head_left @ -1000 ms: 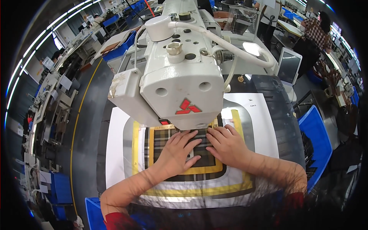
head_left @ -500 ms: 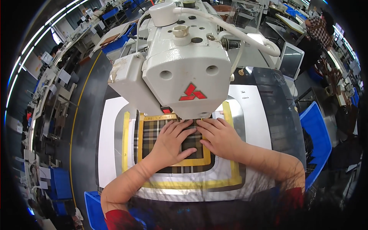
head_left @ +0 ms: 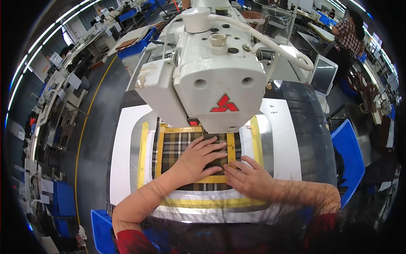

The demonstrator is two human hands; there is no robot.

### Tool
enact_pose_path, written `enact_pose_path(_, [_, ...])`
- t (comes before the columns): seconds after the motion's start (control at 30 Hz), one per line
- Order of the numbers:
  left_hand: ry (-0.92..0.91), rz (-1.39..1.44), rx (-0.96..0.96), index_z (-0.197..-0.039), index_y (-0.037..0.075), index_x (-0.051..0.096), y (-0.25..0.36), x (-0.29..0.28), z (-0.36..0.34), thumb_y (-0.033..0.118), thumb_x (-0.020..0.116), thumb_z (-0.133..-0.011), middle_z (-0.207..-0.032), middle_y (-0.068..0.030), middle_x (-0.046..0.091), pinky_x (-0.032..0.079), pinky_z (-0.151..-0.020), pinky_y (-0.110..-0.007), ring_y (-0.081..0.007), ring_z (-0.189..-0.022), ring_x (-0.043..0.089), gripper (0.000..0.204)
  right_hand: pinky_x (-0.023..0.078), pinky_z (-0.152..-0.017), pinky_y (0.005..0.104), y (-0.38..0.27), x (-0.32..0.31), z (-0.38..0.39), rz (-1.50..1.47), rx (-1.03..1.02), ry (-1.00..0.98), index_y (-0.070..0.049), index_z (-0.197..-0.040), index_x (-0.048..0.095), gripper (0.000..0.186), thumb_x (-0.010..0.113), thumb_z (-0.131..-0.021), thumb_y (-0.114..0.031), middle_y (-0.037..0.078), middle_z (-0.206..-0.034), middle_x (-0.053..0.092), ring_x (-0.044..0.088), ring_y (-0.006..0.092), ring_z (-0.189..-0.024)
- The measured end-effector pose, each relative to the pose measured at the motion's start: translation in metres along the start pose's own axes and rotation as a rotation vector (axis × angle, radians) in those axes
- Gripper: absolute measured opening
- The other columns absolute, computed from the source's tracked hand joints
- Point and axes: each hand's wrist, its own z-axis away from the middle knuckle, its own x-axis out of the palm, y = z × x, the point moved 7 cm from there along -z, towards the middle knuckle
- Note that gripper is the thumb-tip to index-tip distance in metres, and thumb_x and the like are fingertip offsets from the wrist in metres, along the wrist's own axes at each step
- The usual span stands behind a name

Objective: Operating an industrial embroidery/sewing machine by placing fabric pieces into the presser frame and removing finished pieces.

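The plaid fabric [head_left: 172,148] lies flat below the front of the white sewing machine head [head_left: 213,80], bordered by a rectangular yellow frame [head_left: 159,156]. The left hand [head_left: 199,161] is open, palm down, fingers spread over the right part of the fabric. The right hand [head_left: 250,180] is open, fingertips at the frame's lower right corner area. A white sheet [head_left: 285,148] extends to both sides on the dark table [head_left: 311,131]; a blue bin [head_left: 350,156] stands beside the table's right edge.

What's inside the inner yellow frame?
Plaid fabric, with the left hand over it. Cloth beneath that hand or behind the sewing machine head is covered.
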Motion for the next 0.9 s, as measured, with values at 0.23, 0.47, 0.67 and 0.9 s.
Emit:
enact_pose_path(0.23, [-0.013,-0.004,0.050,-0.120,0.014,0.058,0.012,0.000,0.002,0.033,0.060,-0.089,-0.136,-0.0050,0.051,0.030,-0.111,-0.046,-0.0274,-0.131,0.042,0.036,0.041,-0.098,0.0420,-0.004,-0.004,0.000,-0.007,-0.023,-0.058,-0.001,-0.104,0.066,0.029,0.062,-0.085,-0.023,0.012,-0.114,0.062,0.053,0.0244,-0.112])
enact_pose_path(0.47, [-0.035,0.027,0.051,-0.120,0.011,0.058,0.023,0.004,0.029,0.032,0.058,-0.091,-0.136,-0.0067,0.051,0.030,-0.111,-0.045,-0.0283,-0.131,0.041,0.036,0.043,-0.095,0.0415,0.000,-0.005,-0.001,-0.036,0.031,-0.064,0.001,-0.103,0.065,0.031,0.067,-0.079,-0.019,0.012,-0.114,0.061,0.055,0.0254,-0.106])
enact_pose_path(0.67, [-0.058,0.023,0.008,-0.125,0.012,0.057,0.018,0.009,0.039,0.037,0.056,-0.092,-0.140,-0.0050,0.048,0.027,-0.113,-0.044,-0.0258,-0.134,0.039,0.041,0.043,-0.093,0.0418,0.004,0.004,-0.003,-0.047,0.046,-0.067,0.001,-0.104,0.064,0.031,0.067,-0.078,-0.017,0.012,-0.116,0.061,0.056,0.0254,-0.103])
enact_pose_path(0.9, [-0.045,0.022,0.019,-0.127,0.010,0.055,0.019,0.013,0.044,0.039,0.055,-0.093,-0.142,-0.0078,0.046,0.026,-0.113,-0.046,-0.0274,-0.136,0.037,0.044,0.043,-0.092,0.0447,0.007,0.008,-0.003,-0.048,0.068,-0.044,-0.001,-0.104,0.064,0.031,0.067,-0.076,-0.013,0.011,-0.116,0.061,0.057,0.0257,-0.101])
